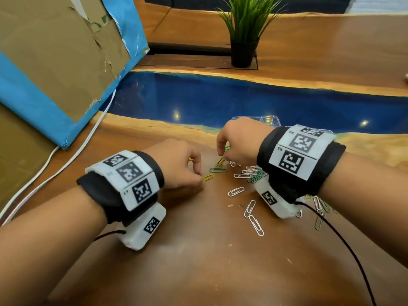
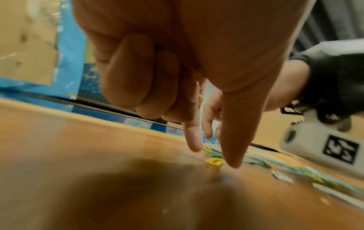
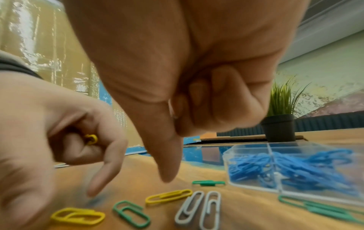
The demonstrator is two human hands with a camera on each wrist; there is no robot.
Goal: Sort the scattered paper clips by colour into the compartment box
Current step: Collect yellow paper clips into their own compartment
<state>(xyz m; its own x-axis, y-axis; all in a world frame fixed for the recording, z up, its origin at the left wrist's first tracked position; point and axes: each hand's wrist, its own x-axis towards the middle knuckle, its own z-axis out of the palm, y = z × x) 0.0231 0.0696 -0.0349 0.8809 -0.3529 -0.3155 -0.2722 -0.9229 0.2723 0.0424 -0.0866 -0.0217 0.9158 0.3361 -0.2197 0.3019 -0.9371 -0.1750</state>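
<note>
My left hand (image 1: pixel 201 178) hovers low over a yellow paper clip (image 1: pixel 208 177) on the wooden table, forefinger and thumb pointing down either side of it (image 2: pixel 214 162). Its curled fingers hold more yellow clips (image 3: pixel 91 139). My right hand (image 1: pixel 223 154) is above a second yellow clip (image 3: pixel 168 196), thumb pointing down and the other fingers curled into the palm; nothing shows inside them. Green (image 3: pixel 131 213) and white clips (image 3: pixel 199 208) lie between the hands. The clear compartment box (image 3: pixel 254 150) stands behind my right hand with blue clips (image 3: pixel 285 168) in it, and is mostly hidden in the head view (image 1: pixel 256 119).
A heap of green and white clips (image 1: pixel 254 174) lies under my right wrist, with more white ones (image 1: pixel 256 225) nearer me. A taped cardboard box (image 1: pixel 55 62) and a white cable (image 1: pixel 66 160) fill the left. A potted plant (image 1: pixel 245 29) stands at the back.
</note>
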